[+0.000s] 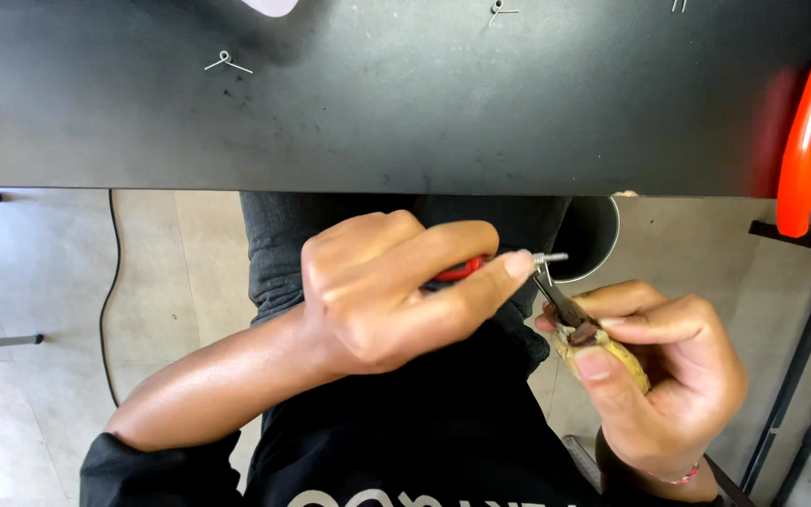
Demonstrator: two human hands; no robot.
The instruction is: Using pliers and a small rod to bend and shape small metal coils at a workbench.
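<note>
The person's left hand (382, 296) is curling around a slim tool with a red handle (460, 270), its grip pressed together on it, with the forefinger stretching along to the small coiled metal wire spring (550, 257) at the tip. The right hand (664, 376) is holding a pair of small pliers with worn yellowish handles (612, 361), its grip closed around those handles, and the dark nose of the pliers is reaching up to meet the spring just beside the left forefinger; whether the nose is actually biting the wire is too small to tell. Both hands are working low over the person's lap, in front of the near edge of the wide black flat surface (405, 122), not on it. At least 3 similar bent wire springs are lying loose on that surface: 1 toward the left (227, 62), 1 near the top middle (499, 10), and 1 at the top right edge (680, 6), only partly in view. Judging from this, the piece in hand is being shaped or fitted at this moment and is not yet set down, while the pieces on the surface appear finished or waiting; which of the 2 cannot be told. A bright orange plastic handle (804, 141) is hanging at the right edge, and a dark round cup with a pale rim (589, 235) is sitting below the surface edge, just behind the spring.
</note>
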